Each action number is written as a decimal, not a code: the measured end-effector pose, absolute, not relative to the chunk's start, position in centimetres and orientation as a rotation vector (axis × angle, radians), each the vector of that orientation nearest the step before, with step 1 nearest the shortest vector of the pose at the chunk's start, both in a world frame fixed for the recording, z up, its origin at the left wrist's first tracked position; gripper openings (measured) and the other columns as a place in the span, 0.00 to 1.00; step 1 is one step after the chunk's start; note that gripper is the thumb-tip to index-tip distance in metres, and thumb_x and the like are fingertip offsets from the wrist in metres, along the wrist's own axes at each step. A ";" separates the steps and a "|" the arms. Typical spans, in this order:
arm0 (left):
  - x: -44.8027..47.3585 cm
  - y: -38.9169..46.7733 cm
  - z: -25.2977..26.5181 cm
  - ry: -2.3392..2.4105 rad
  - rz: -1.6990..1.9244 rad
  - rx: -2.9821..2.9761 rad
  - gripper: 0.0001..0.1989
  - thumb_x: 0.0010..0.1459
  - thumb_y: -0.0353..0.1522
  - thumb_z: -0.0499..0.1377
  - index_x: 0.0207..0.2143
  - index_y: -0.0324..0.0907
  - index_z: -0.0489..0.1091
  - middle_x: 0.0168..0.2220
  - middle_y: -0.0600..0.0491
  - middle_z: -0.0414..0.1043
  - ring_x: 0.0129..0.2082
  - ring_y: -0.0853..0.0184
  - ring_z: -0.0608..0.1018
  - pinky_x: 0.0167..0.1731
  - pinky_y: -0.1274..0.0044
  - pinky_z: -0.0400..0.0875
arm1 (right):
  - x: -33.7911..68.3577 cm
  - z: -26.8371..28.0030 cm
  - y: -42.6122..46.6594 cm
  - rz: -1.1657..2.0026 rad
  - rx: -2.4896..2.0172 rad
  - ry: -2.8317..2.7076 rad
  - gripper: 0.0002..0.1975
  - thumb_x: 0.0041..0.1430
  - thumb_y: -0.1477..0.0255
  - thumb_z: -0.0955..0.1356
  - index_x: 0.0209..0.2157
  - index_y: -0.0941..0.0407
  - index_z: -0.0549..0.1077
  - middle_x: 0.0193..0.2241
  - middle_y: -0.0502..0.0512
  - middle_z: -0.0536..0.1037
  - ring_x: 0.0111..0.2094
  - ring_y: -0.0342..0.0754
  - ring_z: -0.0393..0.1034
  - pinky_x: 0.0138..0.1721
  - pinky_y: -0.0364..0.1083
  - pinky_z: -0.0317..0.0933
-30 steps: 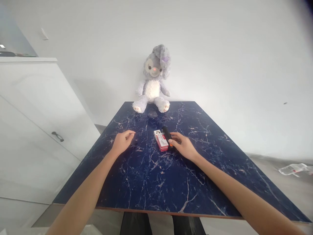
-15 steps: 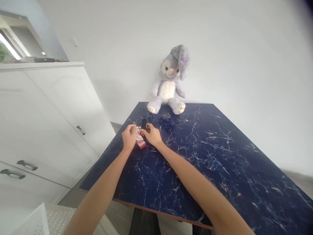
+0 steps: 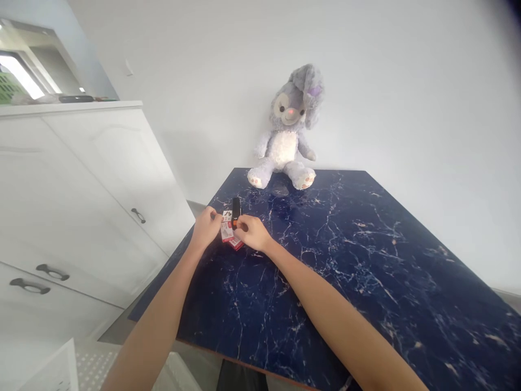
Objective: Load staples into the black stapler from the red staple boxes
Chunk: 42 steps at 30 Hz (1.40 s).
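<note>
A red-and-white printed card (image 3: 227, 232) lies near the left side of the blue marbled table (image 3: 301, 282). My left hand (image 3: 207, 225) is closed in a pinch at the card's left edge. On the card's right side is a narrow black object (image 3: 236, 205) with an orange patch, its exact kind too small to tell. My right hand (image 3: 253, 232) has its fingers closed at the near end of that object. Partly under the card, a second red-and-white piece (image 3: 236, 244) sticks out toward me, a flat box or another card.
A grey plush rabbit (image 3: 285, 146) sits at the table's far edge against the wall. White cabinets (image 3: 93, 179) with dark handles stand to the left. A white perforated basket (image 3: 95, 369) is low at the bottom left.
My left hand has drawn slightly left and toward me along the card. My right hand has slid toward the near end of the black object. The view has shifted slightly.
</note>
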<state>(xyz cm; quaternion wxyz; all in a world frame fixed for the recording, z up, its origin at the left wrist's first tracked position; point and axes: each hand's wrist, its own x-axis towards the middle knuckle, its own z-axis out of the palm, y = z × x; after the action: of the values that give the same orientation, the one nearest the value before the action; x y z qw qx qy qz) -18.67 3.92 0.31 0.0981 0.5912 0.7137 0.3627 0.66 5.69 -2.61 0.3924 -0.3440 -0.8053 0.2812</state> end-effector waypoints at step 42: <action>-19.5 4.5 -0.6 2.109 0.966 1.720 0.11 0.61 0.40 0.57 0.42 0.45 0.73 0.47 0.49 0.81 0.46 0.59 0.81 0.48 0.71 0.71 | -2.3 -2.8 2.0 0.153 -1.267 -2.284 0.08 0.69 0.73 0.62 0.42 0.56 0.73 0.40 0.60 0.78 0.42 0.54 0.72 0.41 0.48 0.66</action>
<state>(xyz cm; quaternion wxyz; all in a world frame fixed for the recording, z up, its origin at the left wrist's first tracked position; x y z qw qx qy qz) -19.47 4.53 -0.61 0.1265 0.5907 0.7246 0.3318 -2.33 2.01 -2.78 0.2596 -0.4677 -0.8430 0.0564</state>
